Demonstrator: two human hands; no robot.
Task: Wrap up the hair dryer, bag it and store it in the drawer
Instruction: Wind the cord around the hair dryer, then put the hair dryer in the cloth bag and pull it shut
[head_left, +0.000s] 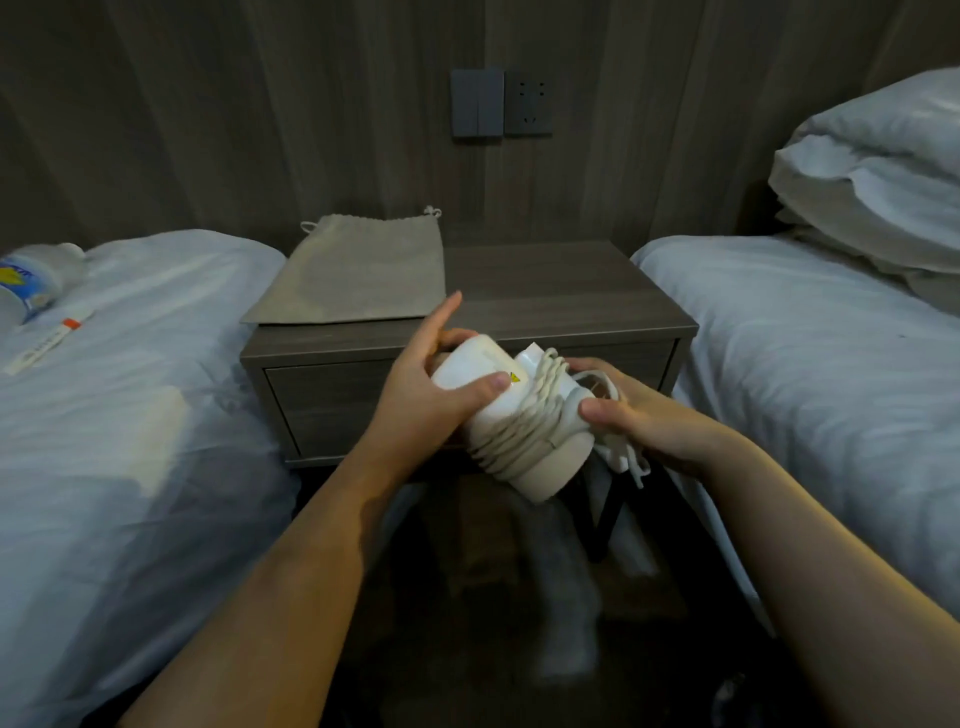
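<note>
Between the two beds, in front of the nightstand, the white hair dryer (511, 415) was held in the air, its cord (524, 426) wound in coils around the body. The left hand (415, 384) kept a closed grip on the barrel end; the right hand (639, 415) clasped the other end. Behind, the grey drawstring bag (358, 270) lay flat on the nightstand (561, 291), above its closed drawer (322, 405).

The bag (353, 270) covers the nightstand (561, 291) top's left half; its right half lies bare. Both hands crowd the closed drawer (332, 400) front.
</note>
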